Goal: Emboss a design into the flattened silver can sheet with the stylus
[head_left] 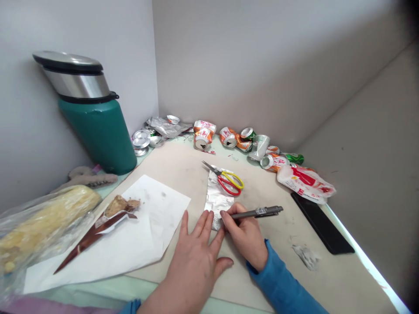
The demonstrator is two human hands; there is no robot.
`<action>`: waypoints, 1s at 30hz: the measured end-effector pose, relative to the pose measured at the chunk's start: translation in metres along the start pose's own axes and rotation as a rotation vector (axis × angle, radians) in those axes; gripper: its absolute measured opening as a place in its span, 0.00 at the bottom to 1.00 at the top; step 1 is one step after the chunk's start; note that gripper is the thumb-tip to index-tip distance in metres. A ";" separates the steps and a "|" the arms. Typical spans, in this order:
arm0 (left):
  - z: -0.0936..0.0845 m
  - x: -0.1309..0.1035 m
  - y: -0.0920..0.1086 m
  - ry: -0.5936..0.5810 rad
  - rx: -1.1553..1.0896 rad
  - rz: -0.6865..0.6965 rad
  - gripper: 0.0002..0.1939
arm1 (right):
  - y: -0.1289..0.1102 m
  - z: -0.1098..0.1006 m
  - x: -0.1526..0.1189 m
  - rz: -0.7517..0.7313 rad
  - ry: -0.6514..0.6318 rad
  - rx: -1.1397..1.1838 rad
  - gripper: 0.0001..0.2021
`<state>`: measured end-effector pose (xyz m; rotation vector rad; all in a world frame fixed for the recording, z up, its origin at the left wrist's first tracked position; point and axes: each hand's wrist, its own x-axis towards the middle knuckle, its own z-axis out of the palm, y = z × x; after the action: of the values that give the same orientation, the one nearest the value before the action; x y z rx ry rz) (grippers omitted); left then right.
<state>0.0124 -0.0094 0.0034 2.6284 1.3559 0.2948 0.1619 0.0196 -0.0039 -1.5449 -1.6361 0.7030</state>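
Foil (216,202) apparently reaches under the spread left hand (195,259); right hand (248,240) grips a pen (253,213).

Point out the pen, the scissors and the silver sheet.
Pen (253,213): head view, middle of the barrel.
Scissors (217,172): head view, dark metal beside the handles.
Silver sheet (216,198): head view, its bare crumpled middle.

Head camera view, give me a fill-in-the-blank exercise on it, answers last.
1. The pen is held in the ____.
2. The scissors, lying partly on the silver sheet, have one red handle and one ____ handle.
3. The tall green bottle stands to the ____ of the scissors in the picture.

Missing words: right hand; yellow; left.
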 end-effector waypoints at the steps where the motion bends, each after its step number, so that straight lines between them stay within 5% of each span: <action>1: 0.000 0.000 0.000 0.002 0.001 0.001 0.29 | 0.000 0.000 0.000 -0.004 -0.001 -0.010 0.12; 30: 0.002 0.001 0.000 -0.016 0.008 -0.012 0.30 | 0.002 0.002 0.001 -0.028 0.003 -0.127 0.13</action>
<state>0.0132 -0.0085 0.0019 2.6220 1.3701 0.2676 0.1615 0.0216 -0.0065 -1.6076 -1.7254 0.5914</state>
